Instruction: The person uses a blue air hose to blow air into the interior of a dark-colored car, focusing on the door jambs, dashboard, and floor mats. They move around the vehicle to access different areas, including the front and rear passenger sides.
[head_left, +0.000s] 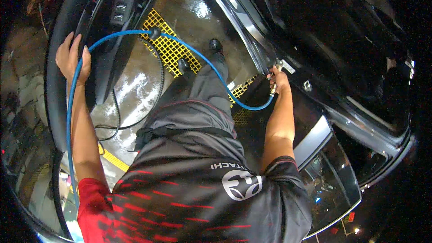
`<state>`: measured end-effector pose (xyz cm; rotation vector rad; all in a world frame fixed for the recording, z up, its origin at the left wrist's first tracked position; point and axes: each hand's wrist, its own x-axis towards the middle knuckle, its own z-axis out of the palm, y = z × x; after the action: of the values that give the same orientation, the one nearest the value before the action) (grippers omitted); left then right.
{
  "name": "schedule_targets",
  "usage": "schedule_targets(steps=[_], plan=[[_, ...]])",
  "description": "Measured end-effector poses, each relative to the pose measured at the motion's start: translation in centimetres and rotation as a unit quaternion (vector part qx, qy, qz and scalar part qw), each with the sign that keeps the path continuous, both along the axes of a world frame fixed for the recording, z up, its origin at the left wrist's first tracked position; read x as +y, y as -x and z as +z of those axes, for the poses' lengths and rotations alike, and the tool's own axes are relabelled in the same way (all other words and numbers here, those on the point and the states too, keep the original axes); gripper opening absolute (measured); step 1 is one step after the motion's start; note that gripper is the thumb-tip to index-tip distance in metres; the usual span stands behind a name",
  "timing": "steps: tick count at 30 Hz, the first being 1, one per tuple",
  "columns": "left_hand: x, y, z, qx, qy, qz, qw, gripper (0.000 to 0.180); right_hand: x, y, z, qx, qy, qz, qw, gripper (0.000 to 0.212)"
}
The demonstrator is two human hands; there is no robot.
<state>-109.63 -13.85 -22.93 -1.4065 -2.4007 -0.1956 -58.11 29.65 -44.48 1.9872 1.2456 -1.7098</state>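
Note:
My right hand point(280, 80) is closed around a metal air blow gun point(273, 89) at the end of a blue hose point(202, 56). Its tip is beside a metal plate point(288, 66) on the dark car body point(292, 31); whether it touches cannot be told. On the left, my left hand point(74, 60) rests with fingers stretched out on the top edge of the open car door point(101, 49). The hose runs up along my left forearm, passes by the thumb, then arcs across in front of me to my right hand.
Yellow grating point(173, 49) lies in the wet, shiny floor point(189, 4) by my shoes. A black cable point(159, 78) hangs between the door and my legs. A switch panel point(123, 2) sits on the door. Window glass point(326, 184) is close by my right elbow.

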Motion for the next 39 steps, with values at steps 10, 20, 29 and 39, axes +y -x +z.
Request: schedule_targets(steps=[10, 20, 29, 39], plan=[[2.3, 3.3, 0.2, 0.067, 0.072, 0.134, 0.986, 0.051, 10.2, 15.3, -8.3, 0.076, 0.020, 0.100, 0.992, 0.034], [4.3, 2.7, -0.3, 0.102, 0.220, 0.220, 0.945, 0.063, 15.7, 35.9, -12.1, 0.147, -0.070, 0.288, 0.944, 0.038], [4.4, 3.0, -0.7, 0.111, 0.260, 0.242, 0.928, 0.065, 9.7, 44.5, -5.2, 0.250, -0.033, 0.554, 0.793, 0.047], [4.0, 2.9, -1.3, 0.120, 0.262, 0.244, 0.926, 0.067, 3.5, 42.0, -5.4, 0.235, -0.144, 0.449, 0.850, 0.044]])
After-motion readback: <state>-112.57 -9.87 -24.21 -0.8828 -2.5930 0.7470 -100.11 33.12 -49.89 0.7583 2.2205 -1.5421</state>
